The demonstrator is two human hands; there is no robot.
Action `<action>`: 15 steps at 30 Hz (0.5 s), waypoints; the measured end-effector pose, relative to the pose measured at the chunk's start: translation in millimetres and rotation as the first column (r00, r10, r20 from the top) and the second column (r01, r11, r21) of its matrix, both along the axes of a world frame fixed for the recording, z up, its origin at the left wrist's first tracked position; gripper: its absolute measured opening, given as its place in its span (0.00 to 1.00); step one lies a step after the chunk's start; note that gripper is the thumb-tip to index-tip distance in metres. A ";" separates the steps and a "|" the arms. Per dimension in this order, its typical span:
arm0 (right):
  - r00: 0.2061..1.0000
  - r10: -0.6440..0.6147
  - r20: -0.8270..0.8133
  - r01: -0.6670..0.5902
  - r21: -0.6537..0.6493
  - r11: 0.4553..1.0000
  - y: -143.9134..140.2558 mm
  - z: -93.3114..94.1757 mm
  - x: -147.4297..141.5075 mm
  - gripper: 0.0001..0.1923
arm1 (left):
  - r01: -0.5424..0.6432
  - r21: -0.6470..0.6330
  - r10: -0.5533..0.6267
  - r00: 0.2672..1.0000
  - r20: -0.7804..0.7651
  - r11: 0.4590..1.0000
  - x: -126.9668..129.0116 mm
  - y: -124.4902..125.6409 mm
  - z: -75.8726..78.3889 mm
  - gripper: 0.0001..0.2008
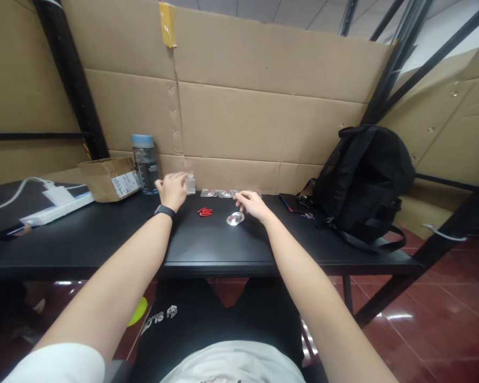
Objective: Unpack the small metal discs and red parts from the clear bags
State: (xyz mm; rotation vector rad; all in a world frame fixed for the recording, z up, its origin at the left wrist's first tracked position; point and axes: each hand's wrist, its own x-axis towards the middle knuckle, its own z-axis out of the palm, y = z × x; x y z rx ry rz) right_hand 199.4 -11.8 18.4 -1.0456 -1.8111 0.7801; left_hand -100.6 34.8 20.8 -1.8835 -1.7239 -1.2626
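Note:
My left hand, with a dark band at the wrist, is at the back of the table. Its fingers are bent at a clear plastic bag, and the fingertips are partly hidden. My right hand hovers at the upper right of a round, shiny silver dish. Thumb and fingertips are drawn together there; anything between them is too small to make out. Something small and red shows in the dish. Between the hands lies a little pile of red pieces. Behind it are several clear packets in a row.
A water bottle and an open cardboard box stand left of my left hand, with a white power strip farther left. A black backpack sits at the right. Cardboard panels wall off the back.

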 end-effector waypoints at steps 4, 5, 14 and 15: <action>0.998 -0.022 0.061 0.020 0.023 1.000 -0.2 0.4 2.5 0.15 | -0.118 -0.443 0.032 0.980 -0.198 0.888 -5.2 14.9 -20.3 0.34; 0.996 -0.036 0.084 0.032 0.047 0.998 0.1 0.3 3.4 0.14 | -0.123 -0.505 0.006 0.974 -0.228 0.855 -8.2 17.9 -23.1 0.34; 0.962 -0.092 0.255 0.056 0.143 0.988 -0.2 1.1 7.7 0.08 | -0.105 -0.604 -0.067 0.965 -0.255 0.790 -17.6 23.4 -23.5 0.31; 0.962 -0.089 0.257 0.055 0.137 0.989 0.2 0.6 8.0 0.08 | -0.106 -0.596 -0.064 0.964 -0.257 0.796 -17.6 23.0 -23.8 0.31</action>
